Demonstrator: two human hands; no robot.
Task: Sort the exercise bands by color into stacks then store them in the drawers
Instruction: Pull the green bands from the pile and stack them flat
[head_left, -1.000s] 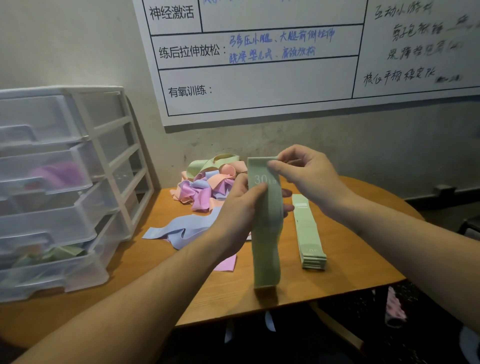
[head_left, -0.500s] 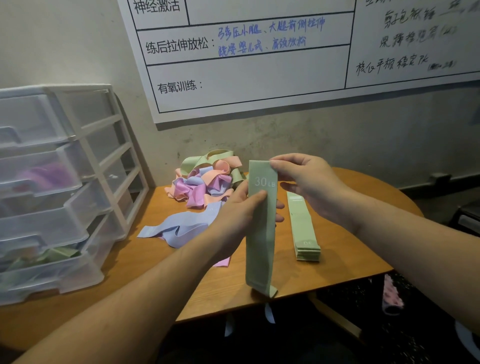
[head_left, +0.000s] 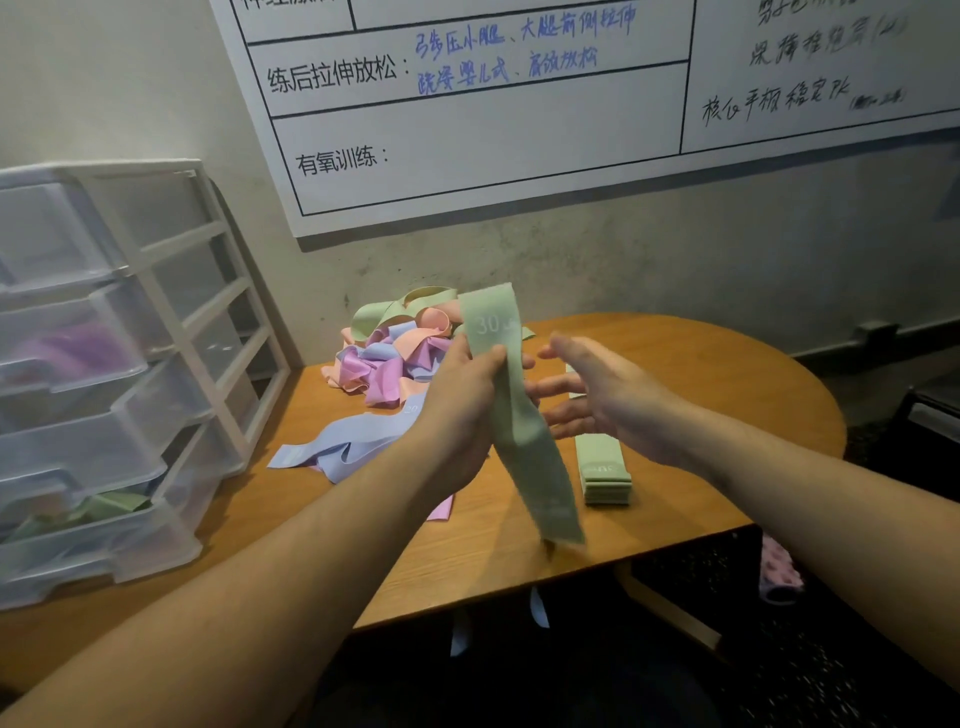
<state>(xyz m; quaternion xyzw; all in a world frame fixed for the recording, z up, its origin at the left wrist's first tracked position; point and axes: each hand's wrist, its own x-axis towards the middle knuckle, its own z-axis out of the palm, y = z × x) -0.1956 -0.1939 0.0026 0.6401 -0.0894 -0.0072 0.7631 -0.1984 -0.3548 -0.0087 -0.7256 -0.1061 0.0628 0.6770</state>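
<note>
My left hand (head_left: 462, 410) pinches a flat green band (head_left: 524, 436) marked "30" near its top, and the band hangs down and tilts right above the table. Just to the right of the band, my right hand (head_left: 597, 400) hovers with spread fingers and holds nothing. A neat stack of green bands (head_left: 602, 467) lies on the wooden table (head_left: 727, 405) under the right hand. Behind the hands is a jumbled pile of pink, purple, orange and green bands (head_left: 400, 353). A blue band (head_left: 337, 452) lies flat at the left.
A clear plastic drawer unit (head_left: 104, 374) stands at the table's left, with purple bands in one drawer and green ones in the lowest. A whiteboard (head_left: 519, 114) hangs on the wall behind. A pink object (head_left: 779, 571) lies on the dark floor at right.
My right hand has let go of the band's top and opened. The band now hangs from the left hand alone and its lower end has swung to the right.
</note>
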